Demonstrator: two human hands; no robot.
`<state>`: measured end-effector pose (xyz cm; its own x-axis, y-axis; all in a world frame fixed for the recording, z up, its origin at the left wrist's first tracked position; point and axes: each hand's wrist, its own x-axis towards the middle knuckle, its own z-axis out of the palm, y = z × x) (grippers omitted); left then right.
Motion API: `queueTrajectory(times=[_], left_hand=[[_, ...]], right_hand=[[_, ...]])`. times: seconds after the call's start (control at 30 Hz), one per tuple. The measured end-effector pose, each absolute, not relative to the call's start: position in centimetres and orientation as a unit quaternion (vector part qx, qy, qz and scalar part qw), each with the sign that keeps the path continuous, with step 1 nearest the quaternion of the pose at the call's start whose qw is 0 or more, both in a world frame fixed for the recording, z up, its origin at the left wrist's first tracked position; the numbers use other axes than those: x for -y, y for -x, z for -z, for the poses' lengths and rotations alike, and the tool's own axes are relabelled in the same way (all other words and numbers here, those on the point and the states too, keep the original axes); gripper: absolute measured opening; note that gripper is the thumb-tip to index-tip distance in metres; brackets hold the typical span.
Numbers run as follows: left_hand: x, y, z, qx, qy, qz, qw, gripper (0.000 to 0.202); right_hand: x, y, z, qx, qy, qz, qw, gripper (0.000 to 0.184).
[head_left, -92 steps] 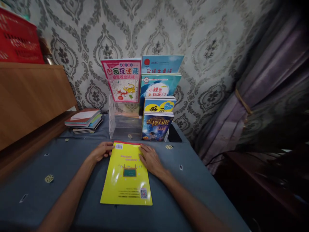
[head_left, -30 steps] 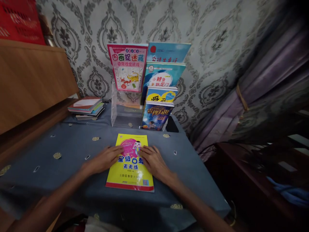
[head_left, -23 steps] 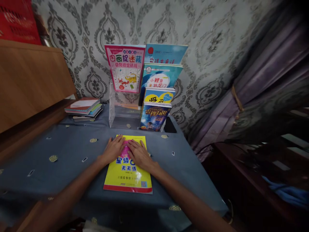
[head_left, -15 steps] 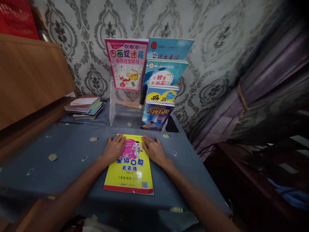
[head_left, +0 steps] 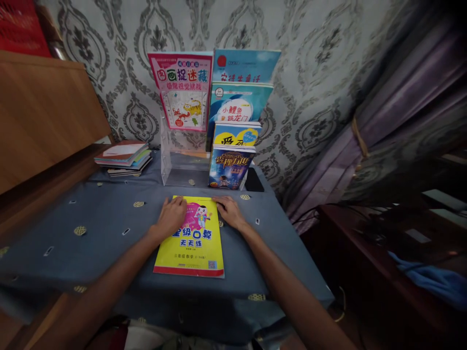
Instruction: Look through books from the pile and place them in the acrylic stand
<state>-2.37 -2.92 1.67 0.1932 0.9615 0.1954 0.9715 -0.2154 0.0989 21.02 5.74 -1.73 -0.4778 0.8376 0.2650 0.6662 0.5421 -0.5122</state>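
Note:
A yellow workbook [head_left: 197, 253] with a red bottom band and a cartoon child on its cover lies closed and flat on the cloth-covered table. My left hand [head_left: 172, 214] rests palm down over its upper left edge, fingers lying on the cover. At the upper right corner, the fingertips of my right hand [head_left: 229, 211] touch the cover while the palm is on the cloth. Both hands look open. Behind the workbook stands a clear book stand [head_left: 168, 176], holding a pink picture book [head_left: 184, 92], a blue novel [head_left: 230, 167] and several other books.
Stacked books and papers [head_left: 124, 158] lie at the back left, near a wooden panel [head_left: 47, 112]. A black phone-like slab [head_left: 254, 180] sits right of the stand. To the right are a tied curtain [head_left: 328, 160] and a dark red surface with a blue cloth [head_left: 430, 279].
The view has shifted slightly. My right hand has drawn a little outward and its fingers are more bent at the corner. The workbook stays in place on the table.

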Motion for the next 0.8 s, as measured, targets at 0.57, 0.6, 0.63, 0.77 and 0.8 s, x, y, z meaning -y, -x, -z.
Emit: queueTrajectory(times=[0.57, 0.6, 0.63, 0.77, 0.8], left_hand=[[2.0, -3.3, -1.9, 0.483, 0.867, 0.088, -0.083, 0.06], [2.4, -3.3, -2.0, 0.469, 0.875, 0.087, -0.084, 0.06], [2.8, -3.3, -2.0, 0.458, 0.881, 0.084, -0.083, 0.06], [5.0, -3.2, -2.1, 0.418, 0.901, 0.075, -0.089, 0.062], [5.7, -3.2, -2.1, 0.409, 0.905, 0.072, -0.094, 0.062]], right_hand=[[-6.2, -20.9, 1.5, 0.829, 0.453, -0.201, 0.26, 0.045], [-6.1, -20.9, 1.4, 0.829, 0.454, -0.2, 0.258, 0.044], [-6.0, -20.9, 1.3, 0.83, 0.454, -0.199, 0.256, 0.042], [-5.7, -20.9, 1.0, 0.833, 0.456, -0.195, 0.246, 0.042], [-5.6, -20.9, 0.9, 0.834, 0.456, -0.195, 0.244, 0.042]])
